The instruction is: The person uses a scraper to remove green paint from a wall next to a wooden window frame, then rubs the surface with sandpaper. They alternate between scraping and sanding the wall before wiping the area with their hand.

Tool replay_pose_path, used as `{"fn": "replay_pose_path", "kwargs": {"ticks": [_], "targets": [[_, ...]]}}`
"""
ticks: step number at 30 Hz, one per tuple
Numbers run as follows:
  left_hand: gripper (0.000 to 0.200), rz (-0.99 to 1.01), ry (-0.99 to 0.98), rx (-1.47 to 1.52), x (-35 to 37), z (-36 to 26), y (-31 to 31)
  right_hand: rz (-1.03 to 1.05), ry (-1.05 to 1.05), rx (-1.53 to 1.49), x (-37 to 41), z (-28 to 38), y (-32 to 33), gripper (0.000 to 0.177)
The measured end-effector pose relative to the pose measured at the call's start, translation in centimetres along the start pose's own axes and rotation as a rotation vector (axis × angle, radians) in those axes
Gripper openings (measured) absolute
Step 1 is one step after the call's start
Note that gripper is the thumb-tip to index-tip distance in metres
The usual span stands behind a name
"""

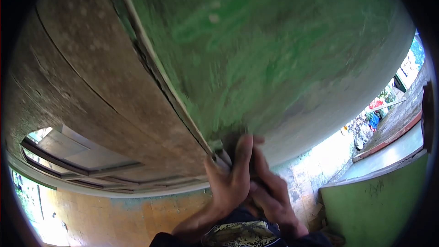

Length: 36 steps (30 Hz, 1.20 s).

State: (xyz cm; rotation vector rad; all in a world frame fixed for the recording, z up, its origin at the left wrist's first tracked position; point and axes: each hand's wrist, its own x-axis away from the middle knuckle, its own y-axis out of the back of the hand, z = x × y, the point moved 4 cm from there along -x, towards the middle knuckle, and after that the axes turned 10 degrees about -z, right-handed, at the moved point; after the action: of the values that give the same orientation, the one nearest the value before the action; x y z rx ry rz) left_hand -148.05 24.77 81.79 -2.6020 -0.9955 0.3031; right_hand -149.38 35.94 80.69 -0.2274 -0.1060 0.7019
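Observation:
My left hand [231, 178] reaches up to a green painted surface [274, 41], one finger stretched flat against it where the green meets a pale strip [157, 71]. My right hand [274, 201] lies close beside and partly under the left, fingers curled near the same spot. Something dark [256, 186] sits between the two hands; I cannot make out what it is or which hand has it. A dark sleeve with a patterned cuff [238, 234] shows at the bottom edge.
A rough brown concrete surface [91, 73] adjoins the green one on the left. A window frame [73, 158] is at lower left above a yellowish wall [114, 215]. A low green wall [375, 206] stands at right, with colourful things [372, 112] beyond it outside.

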Motion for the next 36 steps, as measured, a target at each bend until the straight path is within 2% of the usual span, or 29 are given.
{"fn": "replay_pose_path", "kwargs": {"ticks": [1,4,7,10,13,15,19,24,30,32,34,36], "targets": [[0.025,-0.030,-0.009,-0.034,0.5,2.4,1.1,-0.020,-0.026,0.039,0.5,-1.4,0.3,0.067],[0.026,-0.062,0.043,-0.049,0.9,3.6,1.4,-0.056,-0.113,0.033,1.1,-2.0,0.6,0.067],[0.025,-0.071,0.038,-0.074,0.9,2.6,1.0,0.001,-0.105,-0.032,1.0,-1.5,0.6,0.067],[0.025,-0.044,-0.002,-0.087,0.3,2.7,0.9,-0.026,0.033,0.099,0.5,-1.8,0.7,0.066],[0.025,-0.035,0.042,-0.038,0.3,2.0,0.6,-0.035,-0.110,-0.055,0.7,-1.3,0.1,0.066],[0.025,-0.002,0.001,-0.079,0.3,1.9,0.7,-0.040,-0.036,-0.026,0.9,-1.7,0.2,0.065],[0.025,-0.046,0.014,-0.039,0.3,2.6,0.7,-0.066,-0.047,-0.024,1.0,-1.8,0.1,0.065],[0.028,-0.019,-0.072,-0.123,0.0,2.2,0.5,-0.085,-0.010,-0.011,0.5,-1.5,-0.4,0.065],[0.025,-0.031,-0.069,0.018,-0.3,0.7,-0.2,-0.052,0.002,0.015,0.5,0.6,-0.4,0.065],[0.026,-0.025,-0.022,-0.018,0.0,2.3,0.6,-0.090,0.038,0.016,0.6,-0.9,0.0,0.064],[0.032,0.014,0.100,0.076,0.5,2.3,0.3,-0.065,-0.089,-0.042,1.1,-1.1,0.2,0.065],[0.035,0.033,0.127,0.108,0.6,2.7,0.5,-0.060,-0.096,-0.037,1.1,-1.0,0.4,0.065]]}}
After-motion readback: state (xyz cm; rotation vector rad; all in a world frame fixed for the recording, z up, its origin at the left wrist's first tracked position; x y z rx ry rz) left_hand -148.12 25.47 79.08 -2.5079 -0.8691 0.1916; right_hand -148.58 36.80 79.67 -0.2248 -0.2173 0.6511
